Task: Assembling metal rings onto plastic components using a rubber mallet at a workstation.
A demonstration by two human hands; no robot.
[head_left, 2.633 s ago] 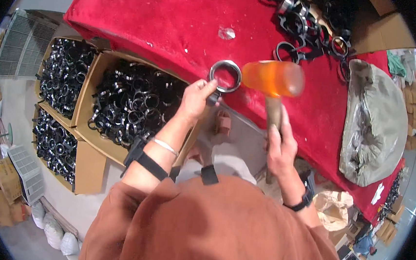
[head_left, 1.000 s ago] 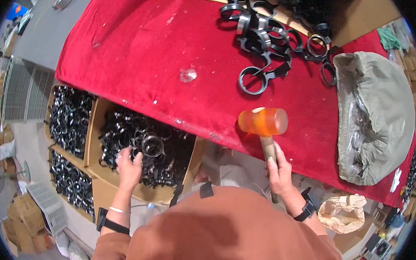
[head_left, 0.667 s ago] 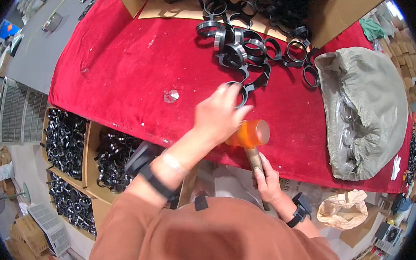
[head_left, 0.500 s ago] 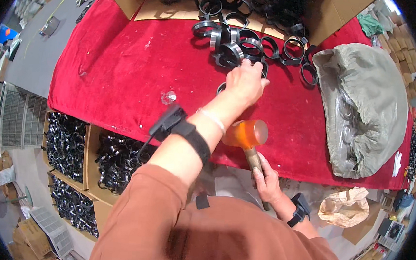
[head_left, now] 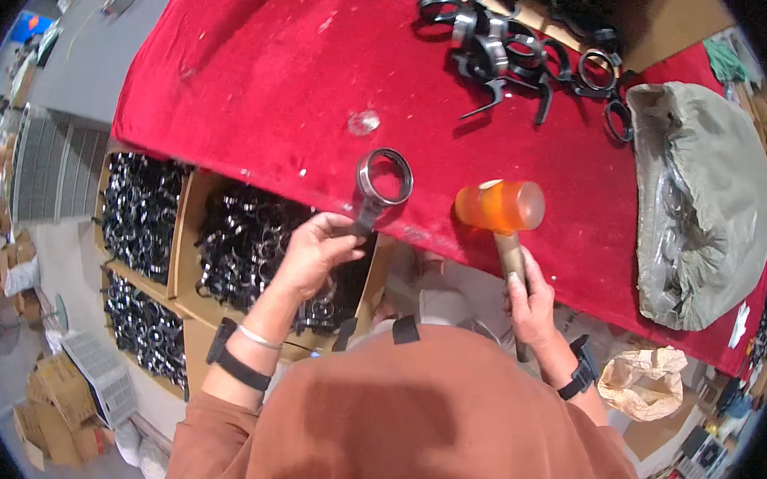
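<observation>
Pinched in my left hand is the stem of a black ring-shaped metal part, its ring tilted up at the near edge of the red cloth. My right hand is wrapped round the wooden handle of a mallet. The mallet's translucent orange head is over the near part of the cloth, to the right of the ring part. Farther off, a heap of similar black ring parts lies on the cloth, some with stems pointing toward me.
Below the table's left edge stand cardboard boxes filled with black ring parts. A grey-green cloth sack lies on the right of the table. An open cardboard box is at the back, and a tan paper bag stands lower right.
My left hand has drawn back from the heap to the near edge, bringing a ring part. My right hand has moved slightly rightward with the mallet. The view has shifted too.
</observation>
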